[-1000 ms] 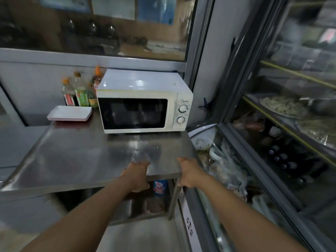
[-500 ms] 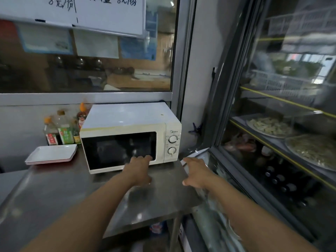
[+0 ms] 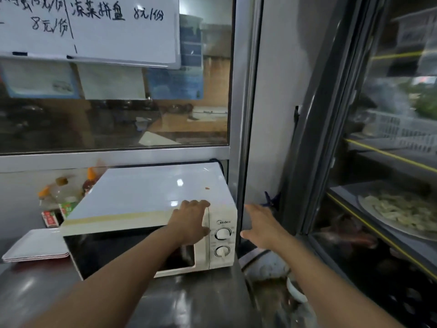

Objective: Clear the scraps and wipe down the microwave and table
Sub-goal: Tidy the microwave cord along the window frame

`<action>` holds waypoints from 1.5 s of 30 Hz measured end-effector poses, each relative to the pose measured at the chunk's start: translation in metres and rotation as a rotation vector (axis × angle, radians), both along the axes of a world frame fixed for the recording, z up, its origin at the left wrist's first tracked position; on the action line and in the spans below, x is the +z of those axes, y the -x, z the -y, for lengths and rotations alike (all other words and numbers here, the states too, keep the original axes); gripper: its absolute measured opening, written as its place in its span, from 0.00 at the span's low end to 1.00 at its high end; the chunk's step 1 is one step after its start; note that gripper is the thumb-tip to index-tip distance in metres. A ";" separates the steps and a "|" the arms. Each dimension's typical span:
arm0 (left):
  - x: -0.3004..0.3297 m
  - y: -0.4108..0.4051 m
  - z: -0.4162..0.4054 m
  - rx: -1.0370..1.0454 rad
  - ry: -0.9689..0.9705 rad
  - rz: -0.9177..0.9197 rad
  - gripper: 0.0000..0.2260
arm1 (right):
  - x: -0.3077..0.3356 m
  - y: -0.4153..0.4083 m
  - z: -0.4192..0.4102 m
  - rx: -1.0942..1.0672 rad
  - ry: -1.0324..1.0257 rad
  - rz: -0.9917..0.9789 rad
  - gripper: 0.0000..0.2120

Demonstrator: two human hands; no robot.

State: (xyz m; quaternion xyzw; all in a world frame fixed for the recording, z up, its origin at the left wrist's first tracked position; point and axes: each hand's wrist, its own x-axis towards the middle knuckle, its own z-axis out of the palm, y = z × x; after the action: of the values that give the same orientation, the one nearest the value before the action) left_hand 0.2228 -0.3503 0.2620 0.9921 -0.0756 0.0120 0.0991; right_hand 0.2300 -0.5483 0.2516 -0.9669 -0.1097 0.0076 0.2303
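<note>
Here the steel table [image 3: 194, 301] fills the lower part of the view, and the white microwave [image 3: 151, 209] stands at its back right corner, close against the window frame, its door facing the person. The door is closed, and two round knobs [image 3: 222, 242] sit one above the other on the panel at its right end. A small reddish scrap [image 3: 207, 188] lies on the microwave's top, towards the right rear.

The left hand [image 3: 191, 221] rests on the microwave's upper front edge, just left of the knob panel, its fingers curled over onto the top and its thumb down by the door's right edge. The right hand [image 3: 262, 223] is in the air just past the microwave's right side, fingers straight and loosely spread, touching nothing.

A stack of white plates [image 3: 35, 247] lies at the table's back left, beside the microwave. Behind the plates, against the back wall, stand several sauce bottles [image 3: 63, 197], partly blurred and partly hidden by the microwave. Above, a whiteboard [image 3: 94, 27] with handwritten prices hangs on the window. To the right of the table is a glass display case [image 3: 390, 162] with a tray of dumplings [image 3: 402, 211] on a shelf.
</note>
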 end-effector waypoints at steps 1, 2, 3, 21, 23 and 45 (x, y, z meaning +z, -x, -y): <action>0.002 -0.011 0.001 0.007 0.003 0.004 0.30 | 0.001 -0.012 0.003 0.001 0.012 -0.008 0.35; 0.004 -0.022 0.002 0.014 0.004 0.005 0.30 | 0.001 -0.023 0.005 0.001 0.029 -0.017 0.37; 0.005 -0.032 0.002 0.019 0.001 0.005 0.30 | 0.001 -0.034 0.006 0.003 0.044 -0.023 0.38; 0.023 -0.182 0.001 -0.127 0.033 0.071 0.26 | 0.006 -0.151 -0.010 -0.138 0.001 -0.031 0.33; 0.023 -0.196 0.001 -0.131 0.029 0.072 0.26 | 0.005 -0.161 -0.011 -0.148 0.001 -0.033 0.32; 0.007 -0.299 0.006 0.095 -0.031 0.091 0.24 | -0.084 -0.346 -0.017 0.022 -0.177 -0.109 0.23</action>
State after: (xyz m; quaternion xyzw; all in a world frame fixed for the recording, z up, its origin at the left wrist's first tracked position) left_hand 0.5221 -0.3566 0.2685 0.9944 -0.0329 0.0607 0.0794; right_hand 0.5763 -0.5314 0.1680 -0.9396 -0.1080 0.0528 0.3204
